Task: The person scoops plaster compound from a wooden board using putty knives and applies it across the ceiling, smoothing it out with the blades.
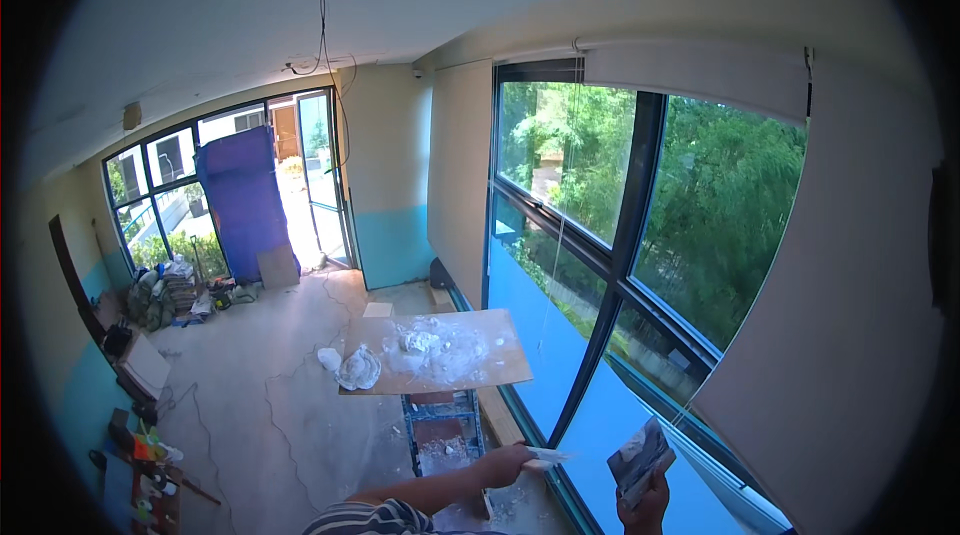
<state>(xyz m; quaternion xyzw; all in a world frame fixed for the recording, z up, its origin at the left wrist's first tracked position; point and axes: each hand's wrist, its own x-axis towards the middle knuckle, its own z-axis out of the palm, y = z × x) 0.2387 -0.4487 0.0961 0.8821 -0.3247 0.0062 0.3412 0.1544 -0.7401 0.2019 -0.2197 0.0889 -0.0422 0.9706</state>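
My left hand, below a striped sleeve, is closed around what looks like a putty knife. Its pale, thin blade points right, toward the window. Farther right, my right hand rises from the lower edge and grips a flat grey plate with whitish smears. The plate is tilted up in front of the blue lower pane. Ahead of my left hand lies a wooden board strewn with white powder and lumps. A crumpled white bag rests at its left edge.
Beneath the board stands a blue-framed step ladder. Tall dark-framed windows run along the right, with a roller blind. Cables trail over the floor. Tools and piled bags line the left side. Wires hang from the ceiling.
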